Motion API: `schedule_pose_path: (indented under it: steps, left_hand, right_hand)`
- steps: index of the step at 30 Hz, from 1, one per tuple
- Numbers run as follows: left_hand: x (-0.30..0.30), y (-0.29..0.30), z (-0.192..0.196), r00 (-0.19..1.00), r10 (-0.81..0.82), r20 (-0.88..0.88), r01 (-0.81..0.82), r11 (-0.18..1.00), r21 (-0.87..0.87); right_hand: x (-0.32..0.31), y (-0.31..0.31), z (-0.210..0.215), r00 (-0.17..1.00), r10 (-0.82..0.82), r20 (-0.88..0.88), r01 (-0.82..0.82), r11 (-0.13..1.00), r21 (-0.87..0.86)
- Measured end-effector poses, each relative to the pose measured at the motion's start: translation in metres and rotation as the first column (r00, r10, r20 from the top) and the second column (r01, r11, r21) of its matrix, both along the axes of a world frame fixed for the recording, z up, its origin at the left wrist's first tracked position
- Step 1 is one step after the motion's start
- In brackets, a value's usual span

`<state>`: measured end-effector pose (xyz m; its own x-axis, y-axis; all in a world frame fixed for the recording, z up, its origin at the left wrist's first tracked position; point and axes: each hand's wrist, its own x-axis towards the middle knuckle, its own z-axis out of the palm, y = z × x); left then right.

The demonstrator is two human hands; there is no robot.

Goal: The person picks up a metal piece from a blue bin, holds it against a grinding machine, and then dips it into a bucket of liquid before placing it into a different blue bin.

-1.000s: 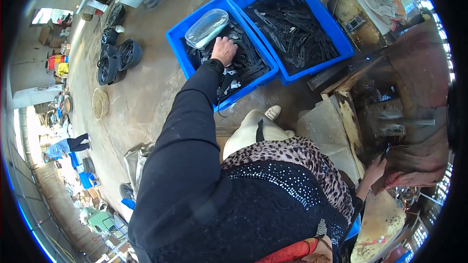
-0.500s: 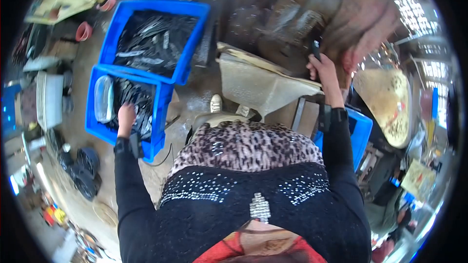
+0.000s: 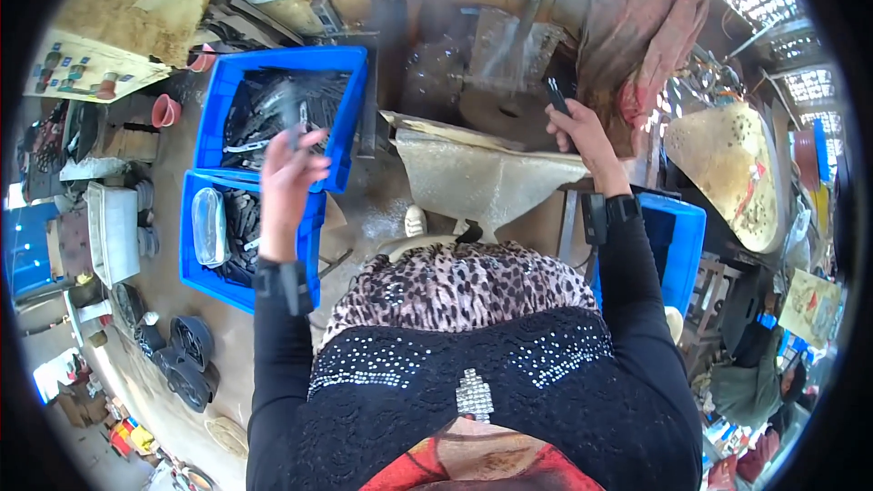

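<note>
My left hand (image 3: 289,175) is raised above the two blue crates and grips a dark metal strip (image 3: 293,118), blurred by motion. The nearer blue crate (image 3: 202,273) holds dark metal parts and a clear plastic container (image 3: 210,225). The farther blue crate (image 3: 350,118) is full of long dark metal strips. My right hand (image 3: 575,133) is up at the press machine (image 3: 491,64) and closed on a small dark tool (image 3: 556,94), just above a round metal die plate (image 3: 502,116).
A worn metal sheet (image 3: 477,180) slopes down in front of the machine. Another blue crate (image 3: 680,245) stands at my right. A reddish cloth (image 3: 637,27) hangs over the machine. Black round parts (image 3: 186,359) and a white tub (image 3: 111,229) lie on the floor at left.
My left hand has come up out of the nearer blue crate with a metal strip. The view has swung from the crates toward the machine, where my right hand stays.
</note>
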<state>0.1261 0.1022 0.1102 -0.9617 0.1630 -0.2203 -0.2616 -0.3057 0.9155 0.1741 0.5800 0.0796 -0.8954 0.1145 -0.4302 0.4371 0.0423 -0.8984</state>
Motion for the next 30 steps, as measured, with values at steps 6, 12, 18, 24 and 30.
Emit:
schedule_pose_path:
  steps: [6, 12, 18, 24, 30]
  left_hand:
    - [-0.053, 0.090, -0.002, 0.956, -0.266, -0.123, 0.265, 0.964, -0.023]
    - [-0.085, 0.139, -0.033, 0.791, -0.399, -0.463, -0.002, 0.755, -0.656]
    - [-0.074, 0.167, -0.023, 0.631, -0.565, -0.532, -0.337, 0.418, -0.844]
    - [-0.053, 0.157, -0.032, 0.698, -0.603, -0.387, -0.205, 0.350, -0.914]
    - [-0.056, 0.157, -0.025, 0.686, -0.604, -0.405, -0.200, 0.379, -0.903]
  right_hand:
    - [0.003, -0.020, 0.000, 0.996, -0.076, 0.055, 0.061, 0.969, 0.238]
    - [-0.051, -0.039, 0.036, 0.926, -0.037, -0.377, 0.294, 0.696, 0.655]
    - [-0.140, -0.049, 0.134, 0.567, 0.041, -0.823, 0.687, 0.527, 0.500]
    - [-0.196, -0.080, 0.159, 0.643, 0.213, -0.736, 0.723, 0.150, 0.675]
    - [-0.234, -0.072, 0.157, 0.563, 0.361, -0.744, 0.756, 0.139, 0.640]
